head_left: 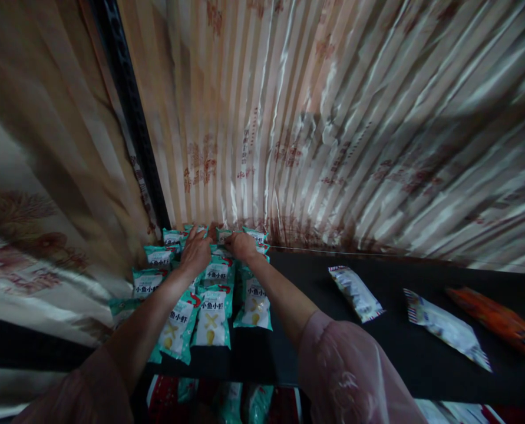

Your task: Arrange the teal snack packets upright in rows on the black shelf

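Note:
Rows of green-and-white snack bags point(211, 318) stand on a black shelf, close to its left end. My left hand point(195, 254) reaches over them to the back rows, its fingers stretched forward and resting on bags there. Beside it, my right hand point(243, 246) has its fingers curled at the top of a back-row snack bag point(224, 235). The fingertips of this hand are partly hidden. Between the two hands lie more bags of the same kind, and my forearms cover parts of the left and right rows.
Crinkled patterned sheeting point(253, 147) hangs behind the black shelf point(301, 282), with a dark metal post point(134, 106) at left. On the right lie two white packets point(357, 294) and an orange packet point(494, 318). Below the front edge, more green bags point(257, 403) sit by red material.

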Action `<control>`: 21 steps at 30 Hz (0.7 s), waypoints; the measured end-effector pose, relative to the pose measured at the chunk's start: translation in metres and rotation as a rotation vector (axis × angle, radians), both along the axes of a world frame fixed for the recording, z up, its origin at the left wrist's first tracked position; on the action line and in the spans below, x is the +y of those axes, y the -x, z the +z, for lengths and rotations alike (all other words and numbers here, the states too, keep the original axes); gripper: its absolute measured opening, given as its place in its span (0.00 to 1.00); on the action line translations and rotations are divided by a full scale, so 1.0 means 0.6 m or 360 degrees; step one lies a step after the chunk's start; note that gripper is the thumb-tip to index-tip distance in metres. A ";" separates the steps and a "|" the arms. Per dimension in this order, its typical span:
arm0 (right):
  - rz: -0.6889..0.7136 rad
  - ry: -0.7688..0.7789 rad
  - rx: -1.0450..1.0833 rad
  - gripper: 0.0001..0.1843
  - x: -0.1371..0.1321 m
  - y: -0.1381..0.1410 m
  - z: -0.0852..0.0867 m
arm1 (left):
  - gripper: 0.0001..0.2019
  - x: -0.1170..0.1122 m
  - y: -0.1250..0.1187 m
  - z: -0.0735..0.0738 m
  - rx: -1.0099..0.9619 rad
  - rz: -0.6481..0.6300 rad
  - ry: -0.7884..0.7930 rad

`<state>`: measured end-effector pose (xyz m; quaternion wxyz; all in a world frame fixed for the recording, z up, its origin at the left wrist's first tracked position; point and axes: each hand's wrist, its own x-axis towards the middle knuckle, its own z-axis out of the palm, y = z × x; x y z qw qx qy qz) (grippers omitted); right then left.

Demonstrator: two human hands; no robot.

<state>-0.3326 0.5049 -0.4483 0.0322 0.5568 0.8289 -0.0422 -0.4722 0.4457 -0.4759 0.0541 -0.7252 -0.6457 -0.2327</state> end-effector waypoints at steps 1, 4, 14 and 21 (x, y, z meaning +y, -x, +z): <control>0.0000 -0.0005 0.0001 0.16 0.001 0.001 -0.003 | 0.17 0.001 -0.001 -0.001 0.0006 -0.0024 0.0010; 0.0012 -0.0021 0.0013 0.16 0.007 0.002 -0.010 | 0.17 0.006 -0.005 -0.005 0.0003 -0.0096 0.0048; 0.0180 -0.0029 0.0126 0.17 0.031 -0.024 -0.019 | 0.16 0.011 -0.015 -0.026 0.0143 -0.0286 0.0135; 0.0093 -0.0189 0.0093 0.20 0.064 -0.029 -0.019 | 0.18 0.005 -0.017 -0.016 0.0150 -0.0286 0.0129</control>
